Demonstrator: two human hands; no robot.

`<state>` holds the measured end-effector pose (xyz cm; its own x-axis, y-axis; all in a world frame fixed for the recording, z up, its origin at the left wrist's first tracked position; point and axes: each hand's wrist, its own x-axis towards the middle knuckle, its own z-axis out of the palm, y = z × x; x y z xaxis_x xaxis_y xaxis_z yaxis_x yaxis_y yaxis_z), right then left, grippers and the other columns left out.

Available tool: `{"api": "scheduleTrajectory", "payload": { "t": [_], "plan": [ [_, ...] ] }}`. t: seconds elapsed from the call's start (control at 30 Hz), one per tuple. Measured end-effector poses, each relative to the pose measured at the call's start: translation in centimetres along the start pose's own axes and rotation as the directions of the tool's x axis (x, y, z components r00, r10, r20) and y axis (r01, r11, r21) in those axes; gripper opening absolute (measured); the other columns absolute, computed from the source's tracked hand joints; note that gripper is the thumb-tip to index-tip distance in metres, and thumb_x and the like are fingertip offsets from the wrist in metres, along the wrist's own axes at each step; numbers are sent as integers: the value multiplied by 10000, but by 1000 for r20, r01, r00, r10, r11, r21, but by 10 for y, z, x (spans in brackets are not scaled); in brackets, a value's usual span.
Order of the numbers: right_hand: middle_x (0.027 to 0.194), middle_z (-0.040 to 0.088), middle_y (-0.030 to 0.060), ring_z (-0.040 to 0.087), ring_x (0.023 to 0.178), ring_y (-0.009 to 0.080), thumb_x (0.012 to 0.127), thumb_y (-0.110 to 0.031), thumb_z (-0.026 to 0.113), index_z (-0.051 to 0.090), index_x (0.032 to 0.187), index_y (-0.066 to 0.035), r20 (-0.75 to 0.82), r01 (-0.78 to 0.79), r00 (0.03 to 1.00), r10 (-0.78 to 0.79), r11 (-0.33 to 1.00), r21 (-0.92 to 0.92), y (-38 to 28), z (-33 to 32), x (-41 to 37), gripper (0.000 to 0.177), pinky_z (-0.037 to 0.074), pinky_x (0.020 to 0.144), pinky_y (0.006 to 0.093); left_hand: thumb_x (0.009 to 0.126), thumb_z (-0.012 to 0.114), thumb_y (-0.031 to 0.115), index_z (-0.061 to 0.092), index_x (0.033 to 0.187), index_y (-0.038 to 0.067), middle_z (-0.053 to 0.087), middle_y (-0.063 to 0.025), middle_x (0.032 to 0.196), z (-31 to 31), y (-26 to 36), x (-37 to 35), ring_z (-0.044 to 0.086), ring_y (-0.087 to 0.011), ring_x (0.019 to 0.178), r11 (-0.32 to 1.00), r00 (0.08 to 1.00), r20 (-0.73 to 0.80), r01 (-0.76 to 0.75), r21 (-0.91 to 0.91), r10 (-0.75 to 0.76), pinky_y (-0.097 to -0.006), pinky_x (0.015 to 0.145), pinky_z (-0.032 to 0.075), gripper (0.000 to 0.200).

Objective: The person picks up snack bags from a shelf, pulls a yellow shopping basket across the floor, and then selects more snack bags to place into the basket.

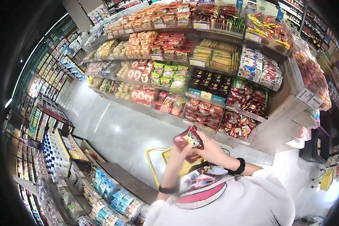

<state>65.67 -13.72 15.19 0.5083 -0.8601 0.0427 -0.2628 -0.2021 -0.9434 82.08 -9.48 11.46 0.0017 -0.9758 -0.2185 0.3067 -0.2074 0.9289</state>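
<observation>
Both my hands hold a dark red snack packet in front of my chest, with pale lettering and a yellow patch on it. My left hand grips its lower left side. Around the right side close the fingers of my right hand. Their exact placement is partly hidden by the packet and the hands themselves. Just beneath the hands, a yellow shopping basket or cart shows in part. A dark band circles my right wrist, and another is on the left.
Ahead stands a tiered display of wrapped snacks, including dark red packets, black packs and green packets. A grey floor aisle runs to the left. Lower left are shelves with blue packets; a yellow cart stands at right.
</observation>
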Motion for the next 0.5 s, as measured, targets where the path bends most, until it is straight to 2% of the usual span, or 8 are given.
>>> {"api": "scheduleTrajectory", "payload": {
  "t": [0.03, 0.07, 0.1, 0.13, 0.23, 0.27, 0.37, 0.5],
  "plan": [
    [1182, 522, 225, 542, 1066, 347, 760, -237, 721, 362, 1324, -25, -15, 44, 999, -46, 994, -99, 9, 5, -2, 702, 441, 883, 372, 901, 569, 136, 498, 1087, 28, 601, -89, 1047, 0, 2, -2, 607, -154, 925, 986, 1000, -10, -9, 165, 11, -300, 786, 492, 226],
    [1198, 498, 237, 529, 1076, 367, 757, -244, 726, 337, 1346, -34, -25, 83, 996, -90, 977, -196, 20, 11, -3, 737, 440, 888, 378, 810, 635, 18, 508, 969, 38, 599, -41, 869, 1, 2, -3, 613, -111, 763, 995, 998, -64, 20, 93, -14, -244, 646, 493, 204],
    [1214, 473, 250, 515, 1086, 388, 754, -252, 730, 312, 1369, -44, -31, 116, 991, -131, 950, -291, 22, 14, -5, 773, 439, 893, 384, 811, 642, 33, 518, 1000, 26, 605, -50, 881, 3, 5, -5, 619, -123, 775, 998, 997, -73, 28, 56, -24, -249, 653, 506, 226],
    [1251, 422, 259, 485, 1099, 414, 750, -271, 734, 245, 1411, -49, 17, 62, 998, -60, 951, -303, 22, 13, -5, 852, 421, 923, 397, 811, 649, 49, 527, 1031, 15, 612, -60, 894, 6, 10, -8, 625, -135, 787, 999, 996, -78, 37, 21, -35, -255, 660, 519, 253],
    [1232, 432, 245, 485, 1087, 423, 736, -278, 749, 200, 1424, -43, -60, 91, 989, -136, 870, -485, 0, 3, -13, 912, 415, 933, 402, 809, 640, 22, 527, 1059, 1, 616, -70, 897, 10, 4, -3, 627, -139, 751, 1000, 997, -81, -6, -11, 5, -253, 636, 523, 276],
    [1207, 459, 250, 509, 1054, 423, 739, -279, 744, 153, 1438, -48, -50, 120, 989, -140, 951, -283, 9, 5, -11, 944, 426, 918, 399, 815, 624, 6, 528, 1037, 5, 614, -61, 890, 12, 3, -1, 620, -127, 743, 999, 997, -75, -34, 0, 33, -253, 636, 515, 242],
    [1190, 487, 253, 537, 1022, 408, 725, -264, 743, 135, 1438, -42, -152, 93, 984, -90, 996, 15, 24, 9, -14, 963, 438, 898, 393, 822, 610, -10, 526, 1054, 3, 611, -49, 909, 20, 3, 3, 608, -107, 762, 996, 998, -42, -35, 83, 39, -248, 665, 503, 248],
    [1177, 526, 276, 563, 1044, 390, 720, -289, 723, 245, 1374, 25, -40, -133, 990, 135, 990, 57, 34, -16, -14, 868, 450, 889, 393, 821, 617, -6, 506, 1149, -5, 606, -32, 960, 32, -15, 20, 588, -93, 832, 983, 993, 54, -114, 147, 107, -236, 733, 488, 346]
  ]
}}
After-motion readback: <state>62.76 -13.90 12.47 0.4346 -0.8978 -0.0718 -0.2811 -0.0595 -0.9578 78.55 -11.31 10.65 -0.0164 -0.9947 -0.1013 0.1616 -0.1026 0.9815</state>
